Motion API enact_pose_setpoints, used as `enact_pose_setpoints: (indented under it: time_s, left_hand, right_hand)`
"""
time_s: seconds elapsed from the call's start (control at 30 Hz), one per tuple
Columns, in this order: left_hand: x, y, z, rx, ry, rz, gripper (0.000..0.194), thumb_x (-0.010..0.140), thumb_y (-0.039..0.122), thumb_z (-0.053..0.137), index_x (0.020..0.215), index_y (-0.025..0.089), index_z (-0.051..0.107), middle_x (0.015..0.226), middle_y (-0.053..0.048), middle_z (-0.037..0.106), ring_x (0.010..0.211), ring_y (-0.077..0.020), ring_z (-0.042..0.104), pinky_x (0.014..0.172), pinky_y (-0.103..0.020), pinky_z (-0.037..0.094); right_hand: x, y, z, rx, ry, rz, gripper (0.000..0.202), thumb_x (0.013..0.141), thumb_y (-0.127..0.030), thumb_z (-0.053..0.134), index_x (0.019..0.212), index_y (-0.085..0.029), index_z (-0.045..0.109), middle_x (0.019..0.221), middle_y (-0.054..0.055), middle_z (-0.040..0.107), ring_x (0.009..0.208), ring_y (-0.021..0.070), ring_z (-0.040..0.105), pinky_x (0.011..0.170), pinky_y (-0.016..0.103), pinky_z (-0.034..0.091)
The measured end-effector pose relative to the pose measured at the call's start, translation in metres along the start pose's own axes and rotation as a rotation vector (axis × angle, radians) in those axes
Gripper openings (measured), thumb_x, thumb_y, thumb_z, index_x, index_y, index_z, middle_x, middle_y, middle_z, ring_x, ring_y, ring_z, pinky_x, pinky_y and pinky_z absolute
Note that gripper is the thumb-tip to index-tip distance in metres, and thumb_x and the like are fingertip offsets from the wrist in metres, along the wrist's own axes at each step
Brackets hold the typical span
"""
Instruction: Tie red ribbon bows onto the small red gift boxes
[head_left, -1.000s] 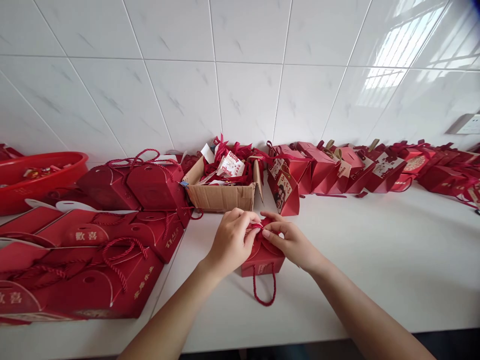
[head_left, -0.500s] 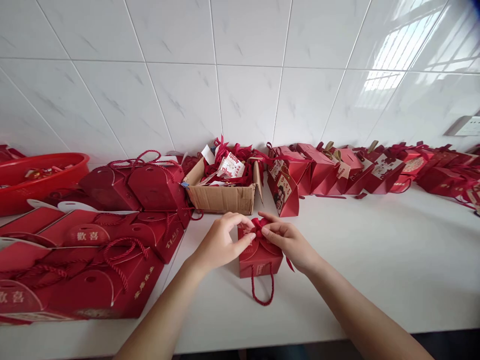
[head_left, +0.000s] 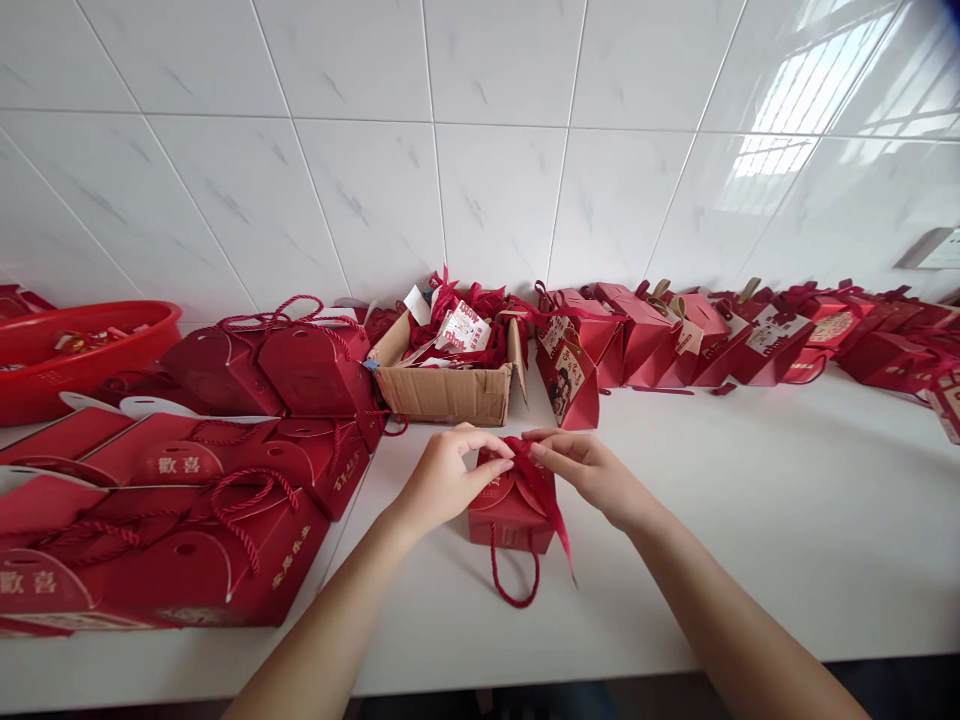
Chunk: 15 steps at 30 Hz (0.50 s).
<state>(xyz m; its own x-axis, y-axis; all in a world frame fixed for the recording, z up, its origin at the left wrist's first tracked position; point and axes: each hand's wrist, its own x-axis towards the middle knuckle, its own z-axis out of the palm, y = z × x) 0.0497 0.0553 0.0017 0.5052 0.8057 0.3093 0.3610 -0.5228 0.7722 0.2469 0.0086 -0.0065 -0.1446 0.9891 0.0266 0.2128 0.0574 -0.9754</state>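
A small red gift box stands on the white table in front of me, its twisted cord handle hanging toward the near edge. On its top is a red ribbon, one tail falling over the front right side. My left hand pinches the ribbon from the left, thumb and fingers close together. From the right, my right hand has thumb and forefinger closed on the ribbon at the top. The fingertips partly hide the ribbon's middle.
A cardboard box of ribbons and tags stands behind. Red gift boxes crowd the left, near a red basin. More decorated boxes line the tiled wall at right.
The ribbon tail now lies across the box's front right. My right hand has shifted slightly right and up, and the small box has moved a little to the left.
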Motion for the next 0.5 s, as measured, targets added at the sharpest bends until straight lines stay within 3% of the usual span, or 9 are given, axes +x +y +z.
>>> enact_pose_setpoints:
  time_s: [0.13, 0.3, 0.5]
  left_hand:
    - [-0.001, 0.001, -0.003, -0.051, -0.094, -0.019, 0.01, 0.081, 0.026, 0.063, 0.085, 0.022, 0.071, 0.094, -0.001, 0.071, 0.094, -0.0183, 0.063, 0.088, -0.03, 0.046]
    - [-0.002, 0.002, -0.002, -0.067, -0.129, 0.005, 0.012, 0.082, 0.021, 0.06, 0.086, 0.021, 0.07, 0.097, -0.002, 0.07, 0.097, -0.0178, 0.062, 0.09, -0.029, 0.045]
    - [0.001, 0.006, -0.001, -0.082, -0.149, 0.015, 0.014, 0.083, 0.018, 0.055, 0.088, 0.021, 0.068, 0.097, -0.001, 0.069, 0.097, -0.0167, 0.062, 0.09, -0.028, 0.045]
  right_hand:
    - [-0.001, -0.003, -0.011, -0.233, 0.066, -0.07, 0.027, 0.087, -0.044, 0.054, 0.08, -0.018, 0.061, 0.088, 0.004, 0.066, 0.082, 0.017, 0.06, 0.076, 0.032, 0.046]
    - [-0.001, -0.003, -0.026, -0.302, -0.001, -0.146, 0.018, 0.08, -0.034, 0.064, 0.089, -0.02, 0.057, 0.089, 0.001, 0.065, 0.084, 0.016, 0.063, 0.075, 0.029, 0.049]
    - [-0.001, -0.012, -0.031, -0.445, -0.047, -0.132, 0.018, 0.081, -0.029, 0.062, 0.098, -0.022, 0.062, 0.082, 0.001, 0.067, 0.075, 0.0152, 0.063, 0.066, 0.027, 0.05]
